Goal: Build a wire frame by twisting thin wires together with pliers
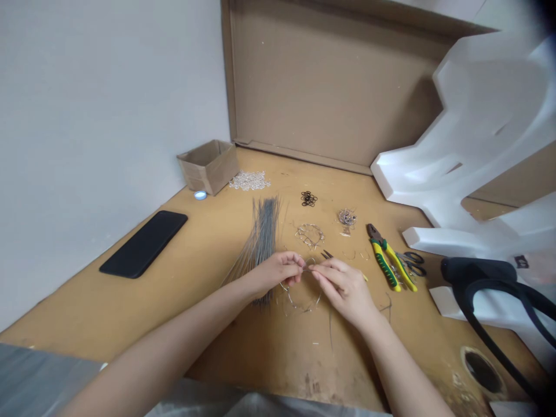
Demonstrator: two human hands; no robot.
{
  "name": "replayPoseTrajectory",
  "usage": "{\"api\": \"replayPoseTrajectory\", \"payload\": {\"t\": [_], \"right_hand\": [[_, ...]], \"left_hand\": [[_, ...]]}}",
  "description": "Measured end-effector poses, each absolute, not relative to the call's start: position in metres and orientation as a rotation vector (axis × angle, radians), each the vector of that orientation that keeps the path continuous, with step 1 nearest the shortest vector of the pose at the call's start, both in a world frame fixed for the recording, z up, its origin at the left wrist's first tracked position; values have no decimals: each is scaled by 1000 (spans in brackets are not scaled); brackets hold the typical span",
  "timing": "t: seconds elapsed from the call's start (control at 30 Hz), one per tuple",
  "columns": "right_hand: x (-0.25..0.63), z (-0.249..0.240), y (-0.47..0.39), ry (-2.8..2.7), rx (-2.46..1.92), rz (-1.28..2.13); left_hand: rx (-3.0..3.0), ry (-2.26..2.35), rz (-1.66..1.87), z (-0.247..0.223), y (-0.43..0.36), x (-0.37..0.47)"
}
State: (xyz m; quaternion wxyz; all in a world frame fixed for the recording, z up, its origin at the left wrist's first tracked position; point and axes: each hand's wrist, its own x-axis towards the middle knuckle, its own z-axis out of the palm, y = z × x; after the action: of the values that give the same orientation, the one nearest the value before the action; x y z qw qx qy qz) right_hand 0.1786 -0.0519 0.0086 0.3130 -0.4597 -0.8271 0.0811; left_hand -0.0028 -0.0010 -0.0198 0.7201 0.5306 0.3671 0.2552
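Note:
A thin wire ring with small clear pieces on it hangs between my hands above the table. My left hand pinches its upper left part, close to the bundle of grey wires. From the right, my right hand pinches the wire at the top with thumb and forefinger; the fingertips of both hands nearly meet. A dark pointed tool lies partly hidden behind my right hand. Just beyond the hands, another wire ring rests on the table.
Yellow-green pliers and black scissors lie right. Farther back are black rings, a wire cluster, clear beads and a small box. A black phone lies left; white foam stands right.

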Motion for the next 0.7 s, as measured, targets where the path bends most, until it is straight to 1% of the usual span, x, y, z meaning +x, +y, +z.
{"api": "replayPoseTrajectory", "payload": {"t": [0.4,0.57,0.7], "right_hand": [[175,13,-52,-2048,-1247,458],[175,15,-53,-2073,-1236,440],[175,14,-55,-2158,-1179,302]], "left_hand": [[1301,835,561,-12,-6,-2],[1294,835,548,-10,-7,-2],[1323,870,557,-10,-7,-1]]}}
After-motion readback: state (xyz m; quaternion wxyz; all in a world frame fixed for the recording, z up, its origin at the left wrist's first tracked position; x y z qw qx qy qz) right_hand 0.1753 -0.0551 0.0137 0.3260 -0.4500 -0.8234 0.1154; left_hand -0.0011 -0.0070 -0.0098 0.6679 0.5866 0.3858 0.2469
